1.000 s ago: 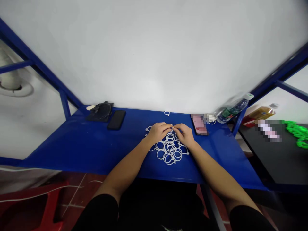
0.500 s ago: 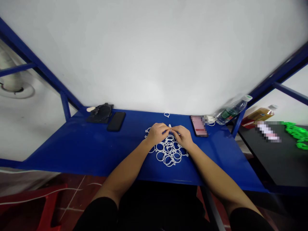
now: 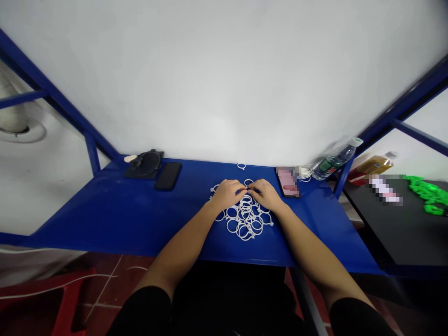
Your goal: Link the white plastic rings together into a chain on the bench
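Over the blue tabletop my left hand point(image 3: 229, 193) and my right hand point(image 3: 264, 193) meet, their fingertips closed on one white plastic curtain ring point(image 3: 248, 181). Its loop stands out beyond the fingers on the wall side; the part between the fingertips is hidden. Below my hands lies a loose pile of white rings point(image 3: 245, 231), several overlapping, each with a small eyelet or clip. Some of the pile is covered by my hands. One single ring point(image 3: 241, 166) lies apart, close to the wall.
Left of my hands lie a dark phone point(image 3: 168, 176) and a crumpled black bag point(image 3: 149, 164). To the right are a phone with a lit screen point(image 3: 288, 182), a white cable point(image 3: 305, 173) and a leaning water bottle point(image 3: 336, 159). Green items point(image 3: 429, 191) rest on a black side table point(image 3: 406, 233).
The ring between my fingertips has turned, so its round loop now shows where it was edge-on before. My hands stay almost in place; the whole view has shifted slightly.
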The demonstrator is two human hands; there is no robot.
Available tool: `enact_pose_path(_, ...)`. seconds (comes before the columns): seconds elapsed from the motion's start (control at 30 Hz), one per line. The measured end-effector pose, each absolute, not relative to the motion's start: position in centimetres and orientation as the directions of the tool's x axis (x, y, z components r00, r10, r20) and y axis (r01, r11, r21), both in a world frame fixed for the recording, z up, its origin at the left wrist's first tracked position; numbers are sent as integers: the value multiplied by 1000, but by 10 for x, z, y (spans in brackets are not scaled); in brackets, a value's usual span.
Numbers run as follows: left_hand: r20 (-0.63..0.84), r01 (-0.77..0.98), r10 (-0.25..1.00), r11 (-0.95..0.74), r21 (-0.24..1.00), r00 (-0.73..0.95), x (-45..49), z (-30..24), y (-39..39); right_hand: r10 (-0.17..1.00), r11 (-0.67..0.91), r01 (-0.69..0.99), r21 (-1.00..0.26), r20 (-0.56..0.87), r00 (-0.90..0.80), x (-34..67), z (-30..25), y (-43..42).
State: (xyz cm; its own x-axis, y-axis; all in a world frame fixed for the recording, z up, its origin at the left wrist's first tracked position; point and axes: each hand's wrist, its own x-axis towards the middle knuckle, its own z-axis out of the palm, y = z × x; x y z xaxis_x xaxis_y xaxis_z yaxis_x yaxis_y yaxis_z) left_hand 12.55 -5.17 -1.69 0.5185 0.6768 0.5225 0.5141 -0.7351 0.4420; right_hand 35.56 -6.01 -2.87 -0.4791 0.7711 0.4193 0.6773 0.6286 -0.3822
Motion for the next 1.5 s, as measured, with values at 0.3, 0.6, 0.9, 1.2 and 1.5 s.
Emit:
enact_pose_path(0.3, 417, 506, 640, -767, 394, 646, 126, -21, -52, 875, 468, 831, -301, 293, -386, 351, -45, -62)
enact_pose_path(0.6, 339, 509, 638, -763, 399, 691, 124, -26, -51, 831, 537, 758, -371, 387, -399, 354, -36, -59)
enact_pose_path(0.9, 364, 588, 694, -720, 369, 621, 122, -32, -48, 784, 602, 675, -427, 477, -398, 355, -31, -63)
enact_pose_path(1.2, 479, 519, 765, -644, 561, 432, 128, -17, -53, 716, 669, 634, -388, 567, -408, 350, -23, -68)
enact_pose_path(1.5, 323, 237, 875, -421, 876, 361, 131, -20, -53, 695, 676, 643, -360, 601, -395, 342, -20, -78)
